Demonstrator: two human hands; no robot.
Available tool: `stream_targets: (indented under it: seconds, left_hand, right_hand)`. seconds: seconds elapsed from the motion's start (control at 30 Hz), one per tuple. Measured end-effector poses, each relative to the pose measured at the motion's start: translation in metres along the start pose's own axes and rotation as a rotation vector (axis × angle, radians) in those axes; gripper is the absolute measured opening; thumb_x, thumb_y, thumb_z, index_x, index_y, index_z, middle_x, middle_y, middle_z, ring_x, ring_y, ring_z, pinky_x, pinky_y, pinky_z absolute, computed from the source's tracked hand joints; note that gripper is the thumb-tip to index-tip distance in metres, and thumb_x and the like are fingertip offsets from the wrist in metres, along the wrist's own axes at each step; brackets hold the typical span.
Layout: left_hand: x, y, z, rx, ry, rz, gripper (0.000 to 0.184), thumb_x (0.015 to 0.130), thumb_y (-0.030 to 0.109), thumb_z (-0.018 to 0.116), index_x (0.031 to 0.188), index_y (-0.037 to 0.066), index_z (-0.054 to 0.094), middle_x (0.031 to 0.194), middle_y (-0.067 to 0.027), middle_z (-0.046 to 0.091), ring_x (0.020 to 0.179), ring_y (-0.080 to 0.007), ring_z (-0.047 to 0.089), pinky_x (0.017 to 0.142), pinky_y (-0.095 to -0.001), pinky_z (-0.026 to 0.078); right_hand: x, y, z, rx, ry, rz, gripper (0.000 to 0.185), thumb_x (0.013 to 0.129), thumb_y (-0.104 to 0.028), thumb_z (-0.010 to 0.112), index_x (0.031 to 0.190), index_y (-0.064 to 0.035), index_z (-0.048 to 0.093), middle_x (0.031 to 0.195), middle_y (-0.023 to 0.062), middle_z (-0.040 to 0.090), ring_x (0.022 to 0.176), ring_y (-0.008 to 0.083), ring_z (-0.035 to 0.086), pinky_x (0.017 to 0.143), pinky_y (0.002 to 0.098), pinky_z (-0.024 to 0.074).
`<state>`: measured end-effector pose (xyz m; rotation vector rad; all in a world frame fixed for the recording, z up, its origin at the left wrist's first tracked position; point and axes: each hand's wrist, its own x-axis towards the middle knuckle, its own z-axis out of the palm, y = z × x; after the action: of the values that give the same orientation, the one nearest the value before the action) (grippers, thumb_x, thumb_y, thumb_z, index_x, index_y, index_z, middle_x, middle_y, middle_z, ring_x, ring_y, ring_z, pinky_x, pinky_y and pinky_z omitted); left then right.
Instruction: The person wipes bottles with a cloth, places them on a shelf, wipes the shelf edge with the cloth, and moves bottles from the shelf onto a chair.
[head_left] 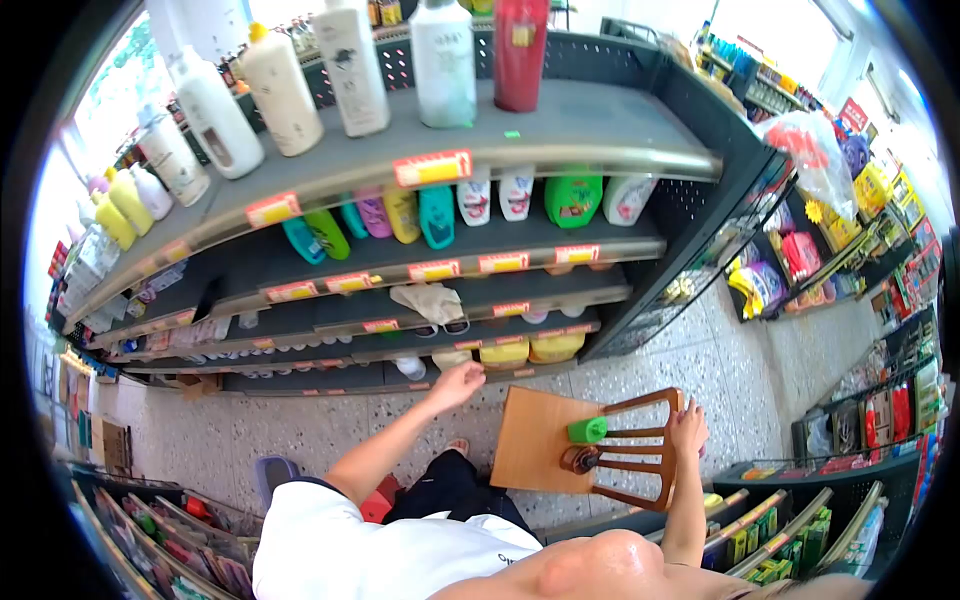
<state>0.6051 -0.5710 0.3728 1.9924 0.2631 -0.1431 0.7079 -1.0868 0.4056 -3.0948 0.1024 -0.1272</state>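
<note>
My left hand [460, 385] hovers in front of the lowest shelf with its fingers loosely curled together; nothing shows in them. At the right, my right hand [688, 430] is wrapped over the top rail of a wooden chair [535, 435]. On the chair seat, near the backrest slats, are a green bottle [587, 430] and a brown rounded container [579, 459]. Close to my left hand, yellow packs [505, 353] stand on the bottom shelf. Above it, a crumpled pale cloth [428, 301] lies on a shelf beside a pair of glasses [443, 327].
A dark shelf unit [600, 110] spans the front, with tall pump bottles [357, 75] on top and a green shampoo bottle [573, 202] below. Racks of goods [790, 540] stand behind me. A blue-grey slipper [274, 472] and red box [378, 500] are on the floor.
</note>
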Motion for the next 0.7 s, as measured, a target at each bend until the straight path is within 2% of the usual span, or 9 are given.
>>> stream_targets:
  seconds: [0.13, 0.23, 0.27, 0.37, 0.47, 0.5, 0.53, 0.63, 0.7]
  left_hand:
    - [-0.026, 0.158, -0.104, -0.074, 0.175, 0.266, 0.025, 0.092, 0.017, 0.064, 0.112, 0.002, 0.062, 0.097, -0.0054, 0.067, 0.088, -0.0108, 0.063, 0.077, -0.0279, 0.051]
    - [-0.024, 0.235, -0.171, -0.030, 0.355, 0.530, 0.023, 0.091, 0.017, 0.065, 0.109, 0.002, 0.063, 0.094, -0.0032, 0.066, 0.082, -0.0081, 0.059, 0.075, -0.0261, 0.051]
    - [-0.015, 0.253, -0.192, -0.033, 0.401, 0.592, 0.023, 0.091, 0.016, 0.065, 0.109, 0.002, 0.064, 0.093, -0.0033, 0.066, 0.082, -0.0083, 0.059, 0.074, -0.0262, 0.051]
    - [0.001, 0.325, -0.245, -0.080, 0.475, 0.668, 0.025, 0.089, 0.016, 0.067, 0.108, 0.001, 0.065, 0.093, -0.0052, 0.066, 0.081, -0.0105, 0.060, 0.074, -0.0282, 0.051]
    - [0.038, 0.381, -0.296, 0.197, 0.602, 0.764, 0.039, 0.085, 0.027, 0.070, 0.112, -0.001, 0.064, 0.097, -0.0115, 0.066, 0.083, -0.0177, 0.062, 0.076, -0.0313, 0.051]
    - [0.051, 0.397, -0.309, 0.200, 0.635, 0.774, 0.045, 0.084, 0.032, 0.071, 0.113, -0.002, 0.064, 0.100, -0.0143, 0.065, 0.085, -0.0208, 0.063, 0.078, -0.0324, 0.051]
    - [0.064, 0.411, -0.322, 0.309, 0.699, 0.805, 0.051, 0.082, 0.036, 0.072, 0.113, -0.004, 0.063, 0.103, -0.0174, 0.064, 0.090, -0.0241, 0.063, 0.081, -0.0339, 0.051]
    - [0.098, 0.445, -0.351, 0.595, 0.826, 0.769, 0.082, 0.075, 0.060, 0.069, 0.116, -0.010, 0.059, 0.113, -0.0275, 0.061, 0.108, -0.0322, 0.060, 0.091, -0.0375, 0.048]
    - [0.126, 0.456, -0.362, 0.664, 0.846, 0.719, 0.089, 0.070, 0.071, 0.066, 0.107, -0.010, 0.065, 0.107, -0.0273, 0.064, 0.104, -0.0331, 0.062, 0.088, -0.0384, 0.051]
  right_hand:
    - [0.037, -0.066, -0.061, 0.231, 0.214, -0.100, 0.042, 0.087, -0.027, 0.064, 0.122, -0.0052, 0.058, 0.097, 0.0164, 0.061, 0.087, 0.0355, 0.064, 0.071, 0.0464, 0.0510]
    - [0.077, -0.137, -0.156, 0.519, 0.379, -0.323, 0.038, 0.088, -0.026, 0.065, 0.119, -0.0040, 0.060, 0.091, 0.0146, 0.061, 0.082, 0.0333, 0.061, 0.072, 0.0426, 0.0487]
    - [0.095, -0.159, -0.181, 0.533, 0.603, -0.525, 0.035, 0.088, -0.024, 0.066, 0.117, -0.0041, 0.062, 0.089, 0.0133, 0.061, 0.079, 0.0306, 0.061, 0.071, 0.0393, 0.0489]
    - [0.120, -0.236, -0.287, 0.826, 0.463, -0.586, 0.034, 0.085, -0.019, 0.070, 0.114, -0.0030, 0.064, 0.091, 0.0126, 0.063, 0.081, 0.0251, 0.061, 0.075, 0.0339, 0.0485]
    - [0.165, -0.298, -0.361, 0.830, 0.529, -0.854, 0.034, 0.082, -0.015, 0.067, 0.113, -0.0040, 0.065, 0.092, 0.0131, 0.064, 0.085, 0.0258, 0.063, 0.078, 0.0337, 0.0487]
    - [0.177, -0.319, -0.386, 0.806, 0.560, -0.950, 0.033, 0.083, -0.016, 0.066, 0.114, -0.0046, 0.065, 0.090, 0.0116, 0.064, 0.073, 0.0227, 0.065, 0.069, 0.0331, 0.0507]
    - [0.167, -0.342, -0.420, 0.848, 0.350, -0.833, 0.034, 0.087, -0.014, 0.064, 0.119, -0.0045, 0.063, 0.070, 0.0033, 0.060, 0.057, 0.0098, 0.056, 0.056, 0.0263, 0.0465]
    - [0.200, -0.403, -0.476, 0.767, 0.299, -0.777, 0.041, 0.083, -0.025, 0.063, 0.119, -0.0048, 0.063, 0.068, 0.0073, 0.063, 0.047, 0.0149, 0.060, 0.047, 0.0318, 0.0495]
    - [0.231, -0.441, -0.494, 0.748, 0.388, -0.848, 0.041, 0.081, -0.029, 0.063, 0.113, -0.0045, 0.066, 0.067, 0.0102, 0.065, 0.045, 0.0169, 0.061, 0.050, 0.0314, 0.0514]
